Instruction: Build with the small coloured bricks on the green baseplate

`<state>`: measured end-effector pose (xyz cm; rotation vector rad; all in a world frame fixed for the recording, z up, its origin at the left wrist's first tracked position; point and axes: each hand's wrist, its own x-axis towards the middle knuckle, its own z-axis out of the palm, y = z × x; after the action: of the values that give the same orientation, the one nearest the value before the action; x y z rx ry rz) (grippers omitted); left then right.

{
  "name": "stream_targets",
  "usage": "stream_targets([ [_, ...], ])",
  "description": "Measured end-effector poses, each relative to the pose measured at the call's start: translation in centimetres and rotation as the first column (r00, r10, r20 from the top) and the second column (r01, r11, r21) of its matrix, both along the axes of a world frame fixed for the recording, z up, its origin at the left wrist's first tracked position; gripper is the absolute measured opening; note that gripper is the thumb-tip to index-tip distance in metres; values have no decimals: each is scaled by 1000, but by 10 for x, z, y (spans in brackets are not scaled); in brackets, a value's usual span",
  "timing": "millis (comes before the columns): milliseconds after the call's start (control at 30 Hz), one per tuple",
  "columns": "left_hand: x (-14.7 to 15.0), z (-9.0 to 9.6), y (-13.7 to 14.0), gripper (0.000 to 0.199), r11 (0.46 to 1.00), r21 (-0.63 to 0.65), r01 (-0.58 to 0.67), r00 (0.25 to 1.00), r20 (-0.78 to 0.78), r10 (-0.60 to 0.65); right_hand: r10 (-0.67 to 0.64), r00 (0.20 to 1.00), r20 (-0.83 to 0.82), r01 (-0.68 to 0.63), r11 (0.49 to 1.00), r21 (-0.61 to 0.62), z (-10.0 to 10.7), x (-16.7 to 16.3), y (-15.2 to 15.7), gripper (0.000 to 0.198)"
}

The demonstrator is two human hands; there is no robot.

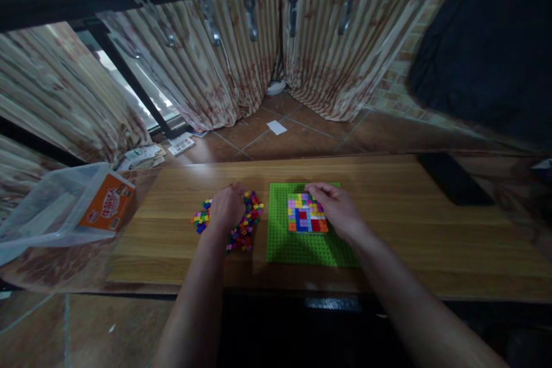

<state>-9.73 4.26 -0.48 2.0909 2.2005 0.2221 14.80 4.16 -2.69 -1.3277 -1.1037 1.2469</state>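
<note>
A loose pile of small colourful toy building bricks (245,236) lies on the left part of the board. My left hand (228,207) is over this pile with its fingers curled; its back hides the fingertips and anything between them. Right of the pile lies a green studded baseplate (278,247). On it sits a square block of bricks (304,215) in many colours, packed side by side. My right hand (334,204) rests at the block's upper right corner, fingers drawn together in a pinch. Whatever that pinch holds is too small to make out.
The bricks and baseplate are on a long wooden board (397,230). A clear plastic bin (52,230) with an orange label stands at the left end. A dark flat phone-like object (451,178) lies at the back right. Curtains (241,57) hang beyond the board.
</note>
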Motion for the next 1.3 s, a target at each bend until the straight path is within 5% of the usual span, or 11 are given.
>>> stream_targets([
  [100,-3,2,0,29,997,78,-27,994,109,19,-32,999,-19,32,999,14,0,1,1,29],
  [200,0,3,0,24,983,174,-56,925,379,-15,-89,995,-48,92,994,58,3,3,2,26],
  [400,47,6,-12,20,985,171,-7,450,880,-150,-40,998,38,28,966,257,19,2,-3,23],
  [567,84,10,-24,20,984,150,99,203,965,-168,111,976,187,-179,901,396,31,-2,-10,18],
  [700,92,7,-24,20,980,176,91,147,971,-188,173,957,233,-256,879,402,32,-2,-12,14],
  [867,99,5,-22,23,981,176,84,95,978,-183,129,972,196,-199,893,403,29,1,-11,10],
  [967,102,5,-22,22,979,186,81,107,975,-194,128,971,201,-202,889,410,29,4,-10,9],
  [1067,99,4,-24,20,979,178,96,195,961,-194,132,957,257,-230,888,399,29,8,-9,9],
  [1300,82,11,-39,18,948,252,192,651,691,-315,175,855,488,-384,846,369,30,19,-13,11],
])
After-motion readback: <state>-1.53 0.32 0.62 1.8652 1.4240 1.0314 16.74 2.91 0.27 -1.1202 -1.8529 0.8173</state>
